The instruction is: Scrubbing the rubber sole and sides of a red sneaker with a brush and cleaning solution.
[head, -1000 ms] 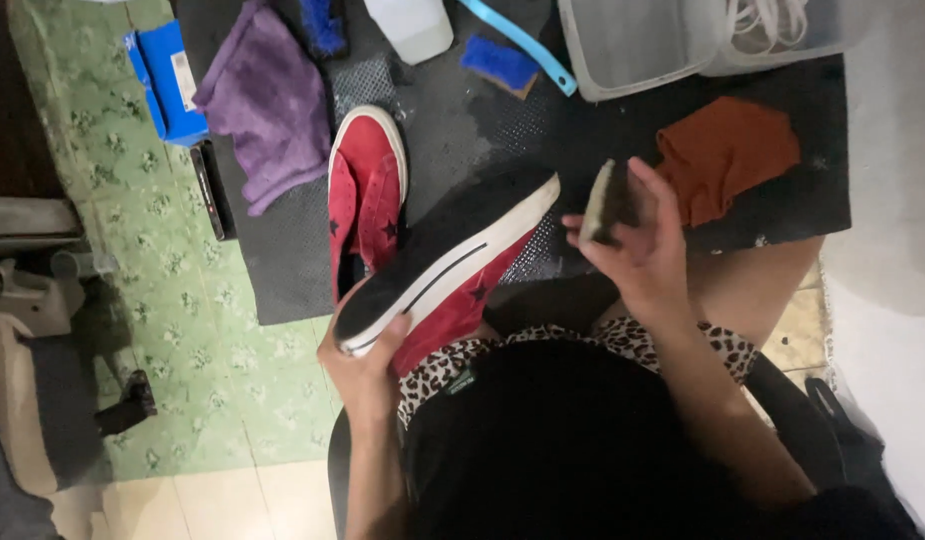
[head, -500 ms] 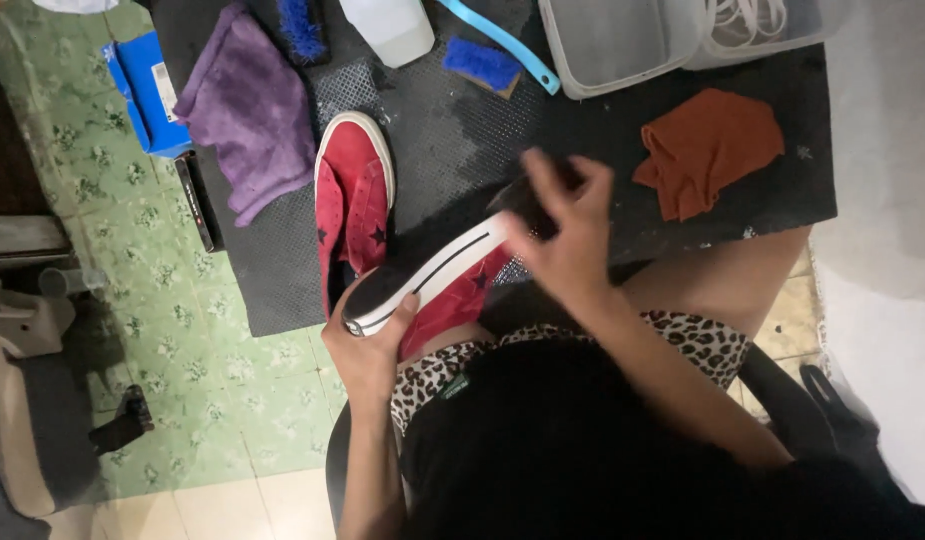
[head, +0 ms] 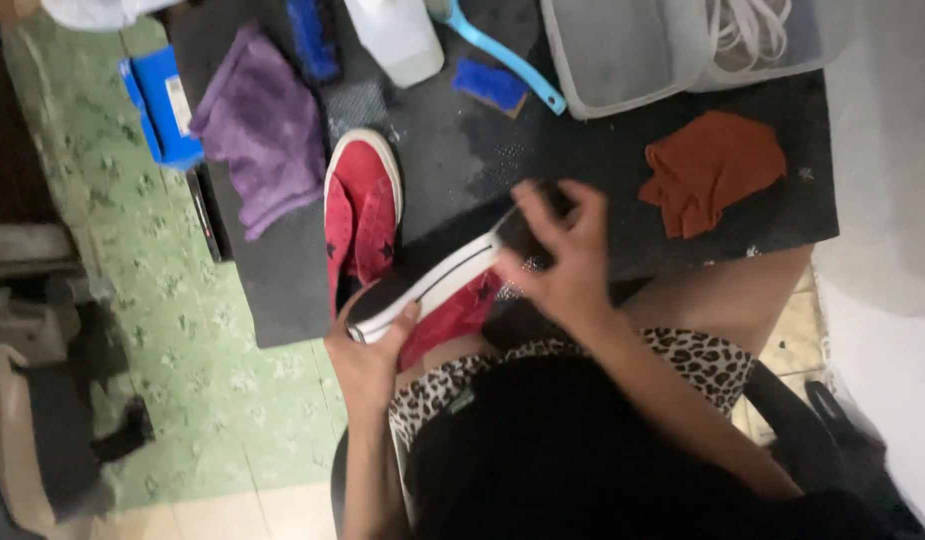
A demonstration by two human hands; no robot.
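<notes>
Both hands are working over the person's lap in the head view: the left hand [head: 367, 350] is gripping the heel end of a red sneaker [head: 437, 295] turned sole-up, fingers curled around it, while the right hand [head: 562, 260] is closing on a dark brush [head: 527, 228] and pressing it against the sneaker's toe end. That shoe is lying tilted across the near edge of a black mat [head: 582, 160]. A second red sneaker [head: 360, 205] is resting on the mat just beside it, with a purple cloth [head: 262, 150], an orange cloth [head: 712, 170], a blue-handled brush [head: 507, 65] and a clear plastic tub [head: 622, 50] lying farther off.
</notes>
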